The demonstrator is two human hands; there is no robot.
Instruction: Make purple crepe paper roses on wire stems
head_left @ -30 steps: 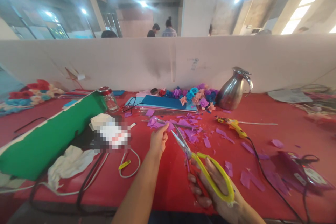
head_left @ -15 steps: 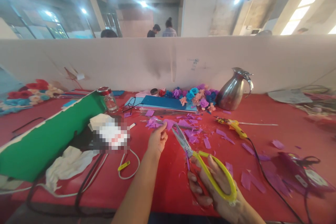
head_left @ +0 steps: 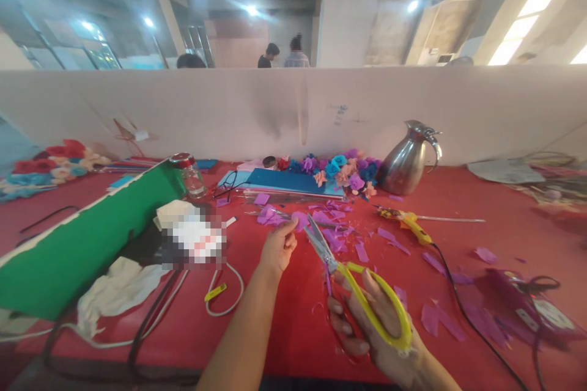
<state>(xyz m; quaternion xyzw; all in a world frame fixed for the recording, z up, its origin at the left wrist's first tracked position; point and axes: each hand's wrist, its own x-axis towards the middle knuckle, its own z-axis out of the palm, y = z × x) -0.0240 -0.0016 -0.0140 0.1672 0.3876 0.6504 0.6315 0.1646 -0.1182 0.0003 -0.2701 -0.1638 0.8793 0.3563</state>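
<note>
Pinched between the thumb and fingers of my left hand (head_left: pixel 279 249) is a small piece of purple crepe paper (head_left: pixel 300 220). In my right hand (head_left: pixel 362 327) is a pair of scissors (head_left: pixel 323 248) with yellow handles, its blades slightly apart and pointing at that piece. I cannot tell whether the blades touch the paper. A thin purple strip (head_left: pixel 328 281) hangs at the scissors' pivot, near my right fingers. Beyond both hands lie scattered purple paper scraps (head_left: pixel 337 241).
A yellow glue gun (head_left: pixel 415 226) with a black cord lies to the right, below a steel jug (head_left: pixel 406 162). Paper flowers (head_left: pixel 351 168) and blue sheets (head_left: pixel 288 180) are at the back. At left stand a green board (head_left: pixel 92 241) and a red-lidded jar (head_left: pixel 190 177). White cable (head_left: pixel 241 284) loops nearby.
My left hand has shifted slightly right with the purple piece. My right hand and the scissors have hardly moved.
</note>
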